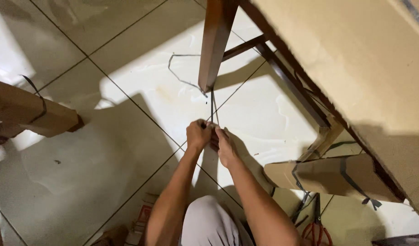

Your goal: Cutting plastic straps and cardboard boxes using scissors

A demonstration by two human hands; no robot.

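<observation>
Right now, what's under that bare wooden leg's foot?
A dark strap comes out from under the wooden leg to the left hand and right hand. The white tile floor lies around it; the foot covers the contact.

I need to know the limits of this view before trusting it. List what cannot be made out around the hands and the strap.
Head view only:
- The thin dark plastic strap: its end is hidden inside the left hand and right hand, so the grip cannot be read.
- The dark brown wooden leg: its top is cut off by the upper edge.
- The orange-handled scissors: partly cut off by the bottom edge.
</observation>
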